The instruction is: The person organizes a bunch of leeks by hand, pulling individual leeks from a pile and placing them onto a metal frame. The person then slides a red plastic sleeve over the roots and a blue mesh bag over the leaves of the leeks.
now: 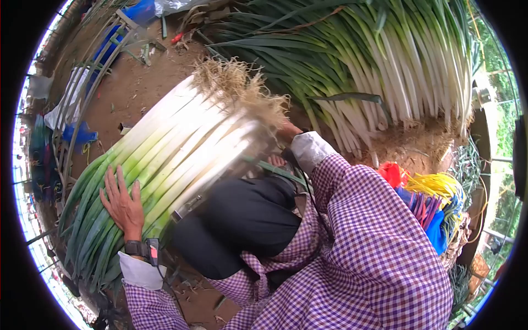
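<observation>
A thick bundle of long green onions lies slantwise in front of my knees, its pale stalks side by side. The shaggy roots point up and right, the green leaves down and left. My left hand rests flat on the bundle where white turns to green, fingers spread. At the root end, my right hand is against the near side of the bundle. Its fingers are hidden behind the stalks and roots, and that area is blurred.
A large pile of green onions stands at the upper right. Colourful ties lie in a heap by my right sleeve. Bent poles and blue plastic are on the left. The ground is bare brown soil with scraps.
</observation>
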The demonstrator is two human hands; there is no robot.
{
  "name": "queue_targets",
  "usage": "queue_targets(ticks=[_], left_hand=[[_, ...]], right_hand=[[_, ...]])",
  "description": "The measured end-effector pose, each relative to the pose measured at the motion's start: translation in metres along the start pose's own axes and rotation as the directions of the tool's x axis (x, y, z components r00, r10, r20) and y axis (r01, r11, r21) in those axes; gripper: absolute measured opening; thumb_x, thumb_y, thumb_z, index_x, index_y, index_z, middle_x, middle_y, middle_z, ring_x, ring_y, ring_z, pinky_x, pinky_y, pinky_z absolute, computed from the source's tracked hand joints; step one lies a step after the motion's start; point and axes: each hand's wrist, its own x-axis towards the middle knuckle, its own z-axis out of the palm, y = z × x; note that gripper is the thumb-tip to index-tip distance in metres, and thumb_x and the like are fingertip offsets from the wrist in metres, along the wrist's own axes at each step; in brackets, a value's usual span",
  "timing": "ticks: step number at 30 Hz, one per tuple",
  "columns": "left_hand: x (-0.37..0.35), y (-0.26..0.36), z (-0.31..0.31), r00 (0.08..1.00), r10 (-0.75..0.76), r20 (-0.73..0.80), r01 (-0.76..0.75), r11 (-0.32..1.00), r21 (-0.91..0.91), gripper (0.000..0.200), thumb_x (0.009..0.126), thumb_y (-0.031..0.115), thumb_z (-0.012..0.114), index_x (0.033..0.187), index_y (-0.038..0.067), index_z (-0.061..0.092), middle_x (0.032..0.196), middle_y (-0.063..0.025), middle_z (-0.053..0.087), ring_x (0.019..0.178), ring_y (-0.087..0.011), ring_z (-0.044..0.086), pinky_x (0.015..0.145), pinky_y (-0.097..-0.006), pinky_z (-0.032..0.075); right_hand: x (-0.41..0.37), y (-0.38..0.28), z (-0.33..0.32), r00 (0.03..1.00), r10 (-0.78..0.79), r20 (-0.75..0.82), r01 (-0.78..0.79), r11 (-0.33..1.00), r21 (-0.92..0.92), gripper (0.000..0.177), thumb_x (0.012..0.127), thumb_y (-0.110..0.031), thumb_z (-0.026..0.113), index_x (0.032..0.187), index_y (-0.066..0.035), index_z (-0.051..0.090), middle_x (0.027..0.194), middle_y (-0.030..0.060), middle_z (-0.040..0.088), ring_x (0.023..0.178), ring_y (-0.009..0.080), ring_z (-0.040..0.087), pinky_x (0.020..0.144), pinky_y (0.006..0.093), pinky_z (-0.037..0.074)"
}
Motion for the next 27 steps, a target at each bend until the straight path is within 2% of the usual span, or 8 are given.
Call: queue_targets(ticks=[5, 6, 18, 22, 27], left_hand=[[0.002, 0.003, -0.009, 1.0, 0.0, 0.03, 0.001, 1.0, -0.025, 0.068, 0.103, 0.042, 0.055, 0.162, 0.016, 0.035, 0.167, -0.0091, 0.035, 0.154, -0.0268, 0.031, 0.124, -0.0532, 0.022], [0.002, 0.003, -0.01, 0.999, -0.007, 0.046, 0.009, 0.999, -0.035, 0.066, 0.104, 0.037, 0.055, 0.163, 0.018, 0.033, 0.167, -0.0093, 0.034, 0.154, -0.0273, 0.031, 0.124, -0.053, 0.022], [0.0, 0.0, -0.008, 0.999, 0.001, 0.034, 0.002, 0.998, -0.07, 0.066, 0.103, 0.038, 0.056, 0.161, 0.015, 0.036, 0.167, -0.0099, 0.034, 0.154, -0.028, 0.031, 0.125, -0.0532, 0.02], [-0.003, 0.0, -0.016, 0.998, 0.059, 0.017, -0.057, 0.993, -0.1, 0.074, 0.097, 0.041, 0.061, 0.161, 0.014, 0.037, 0.167, -0.0107, 0.033, 0.154, -0.028, 0.03, 0.126, -0.0527, 0.018], [-0.001, -0.001, -0.018, 0.998, 0.059, 0.018, -0.056, 0.991, -0.12, 0.073, 0.097, 0.04, 0.061, 0.16, 0.013, 0.037, 0.167, -0.0116, 0.034, 0.154, -0.0282, 0.03, 0.126, -0.0533, 0.017]], right_hand=[[0.012, 0.001, 0.006, 1.0, 0.01, -0.017, -0.011, 0.999, -0.053, 0.034, 0.103, -0.028, 0.062, 0.12, 0.001, 0.069, 0.086, 0.0085, 0.072, 0.074, 0.017, 0.065, 0.068, 0.033, 0.052], [0.013, 0.001, 0.007, 1.0, 0.007, -0.021, -0.008, 0.998, -0.062, 0.034, 0.103, -0.028, 0.062, 0.12, 0.001, 0.069, 0.086, 0.0086, 0.072, 0.074, 0.017, 0.065, 0.068, 0.033, 0.052], [-0.016, 0.014, 0.011, 0.998, -0.043, -0.051, 0.033, 0.981, -0.193, 0.034, 0.103, -0.024, 0.061, 0.126, 0.001, 0.065, 0.087, 0.0091, 0.071, 0.074, 0.0176, 0.064, 0.068, 0.033, 0.051], [-0.029, 0.027, 0.012, 0.998, -0.024, -0.053, 0.012, 0.977, -0.214, 0.035, 0.102, -0.023, 0.061, 0.128, 0.001, 0.063, 0.087, 0.0093, 0.071, 0.074, 0.0177, 0.063, 0.068, 0.033, 0.051], [-0.024, 0.026, 0.006, 0.997, -0.05, -0.058, 0.035, 0.97, -0.24, 0.036, 0.102, -0.022, 0.061, 0.13, 0.001, 0.061, 0.087, 0.0095, 0.07, 0.074, 0.018, 0.063, 0.068, 0.033, 0.051]])
